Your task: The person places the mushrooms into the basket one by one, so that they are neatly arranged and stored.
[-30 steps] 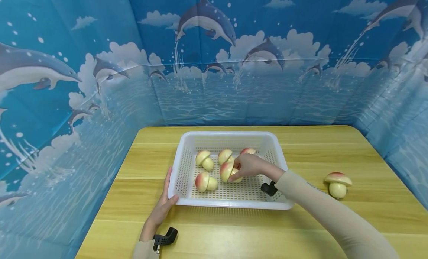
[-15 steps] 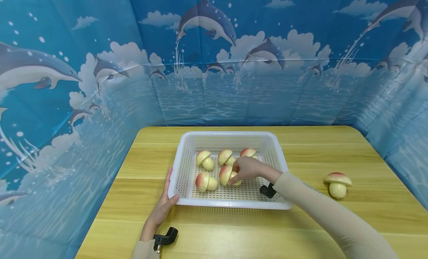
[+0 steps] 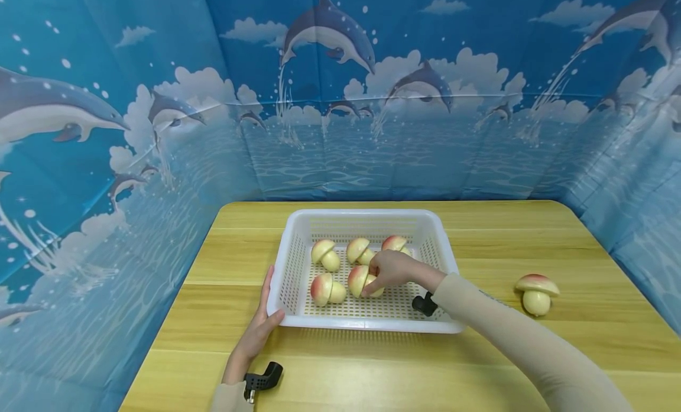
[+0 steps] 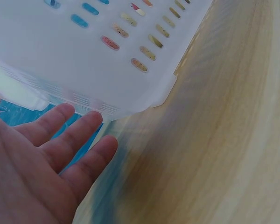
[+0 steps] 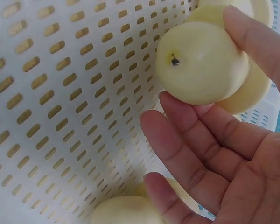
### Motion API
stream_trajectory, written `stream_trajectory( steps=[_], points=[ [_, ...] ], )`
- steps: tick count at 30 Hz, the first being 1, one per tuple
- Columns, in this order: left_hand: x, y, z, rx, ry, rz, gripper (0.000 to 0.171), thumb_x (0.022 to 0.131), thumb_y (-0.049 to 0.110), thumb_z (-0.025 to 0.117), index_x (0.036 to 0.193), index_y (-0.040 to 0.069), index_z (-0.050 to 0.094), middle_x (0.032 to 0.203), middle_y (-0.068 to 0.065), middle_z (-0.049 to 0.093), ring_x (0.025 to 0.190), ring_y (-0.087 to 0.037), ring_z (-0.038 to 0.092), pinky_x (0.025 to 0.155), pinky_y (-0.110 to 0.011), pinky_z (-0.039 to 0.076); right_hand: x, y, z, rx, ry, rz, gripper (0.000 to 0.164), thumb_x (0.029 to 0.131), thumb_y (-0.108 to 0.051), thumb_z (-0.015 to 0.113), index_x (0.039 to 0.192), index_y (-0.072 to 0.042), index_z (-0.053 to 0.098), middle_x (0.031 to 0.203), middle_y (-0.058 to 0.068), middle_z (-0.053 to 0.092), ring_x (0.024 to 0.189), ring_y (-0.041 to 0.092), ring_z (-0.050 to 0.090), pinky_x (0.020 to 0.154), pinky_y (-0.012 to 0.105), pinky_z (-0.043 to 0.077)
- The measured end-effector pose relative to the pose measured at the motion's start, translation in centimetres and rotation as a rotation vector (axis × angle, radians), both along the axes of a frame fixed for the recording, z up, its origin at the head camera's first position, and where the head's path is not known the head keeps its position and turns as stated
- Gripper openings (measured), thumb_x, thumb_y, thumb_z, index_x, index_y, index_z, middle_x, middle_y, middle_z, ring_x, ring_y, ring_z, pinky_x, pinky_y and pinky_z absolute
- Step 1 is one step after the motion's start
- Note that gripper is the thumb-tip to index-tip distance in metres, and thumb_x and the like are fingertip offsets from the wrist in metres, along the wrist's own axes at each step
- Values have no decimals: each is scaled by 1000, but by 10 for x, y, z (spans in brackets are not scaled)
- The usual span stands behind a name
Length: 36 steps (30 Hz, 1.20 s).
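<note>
My right hand (image 3: 392,269) reaches into a white plastic basket (image 3: 367,324) and holds a toy mushroom (image 3: 359,281) by its pale stem, thumb on one side and fingertips on the other. The stem's rounded end (image 5: 196,65) faces the camera in the right wrist view, low over the slotted floor. Several more mushrooms lie in the basket, among them one with a red-tinged cap (image 3: 321,289) at the front left and one (image 3: 395,243) partly behind my right hand. My left hand (image 3: 259,324) rests against the basket's front left corner, fingers spread and nearly straight along its outer wall (image 4: 70,51).
Another toy mushroom (image 3: 537,294) stands upright on the wooden table (image 3: 372,376), right of the basket. A blue curtain printed with dolphins (image 3: 340,152) hangs behind the table and along both sides. Black camera mounts (image 3: 264,378) are strapped to my wrists.
My right hand has lowered slightly toward the front of the basket with the mushroom, showing more of the mushroom behind it. My left hand has stayed at the corner.
</note>
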State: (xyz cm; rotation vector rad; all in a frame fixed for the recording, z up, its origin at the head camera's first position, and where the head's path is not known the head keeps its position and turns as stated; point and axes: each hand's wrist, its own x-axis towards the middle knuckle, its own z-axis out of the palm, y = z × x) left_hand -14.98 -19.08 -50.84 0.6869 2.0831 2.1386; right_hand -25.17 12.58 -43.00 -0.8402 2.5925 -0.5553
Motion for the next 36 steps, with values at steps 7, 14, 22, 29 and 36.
stream_trajectory(
  steps=[7, 14, 22, 29, 36],
  points=[
    [1, 0, 1, 1, -6, 17, 80, 95, 23, 46, 152, 31, -9, 158, 0, -9, 140, -36, 0, 102, -65, 4, 2, -1, 1, 0, 24, 6, 48, 71, -42, 80, 54, -18, 42, 49, -9, 30, 48, 7, 26, 47, 24, 24],
    [1, 0, 1, -6, -3, 27, 80, 95, 23, 47, 152, 31, -8, 158, -1, -8, 141, -36, 0, 101, -66, 3, 2, -1, 1, 6, 12, 3, 51, 72, -43, 79, 52, -19, 39, 47, -10, 26, 46, 7, 22, 45, 24, 21],
    [3, 0, 1, -11, -9, 32, 79, 95, 24, 47, 152, 32, -7, 158, -1, -9, 140, -37, 1, 101, -66, 4, 3, -2, 3, 17, -9, -3, 57, 73, -45, 78, 48, -20, 33, 44, -12, 19, 44, 6, 14, 43, 23, 16],
    [3, 0, 1, -20, -12, 35, 78, 94, 24, 47, 151, 37, -5, 158, 0, -9, 140, -36, 0, 101, -67, 3, 4, 0, 3, 25, -3, -20, 58, 72, -42, 80, 48, -20, 32, 44, -12, 19, 44, 6, 15, 42, 23, 15],
    [2, 1, 1, -22, -21, 42, 78, 94, 25, 47, 151, 38, -5, 158, 1, -8, 141, -36, 1, 101, -66, 4, 2, 1, 1, 40, 17, -11, 58, 70, -39, 82, 47, -20, 31, 42, -14, 18, 44, 5, 15, 42, 22, 14]
  ],
)
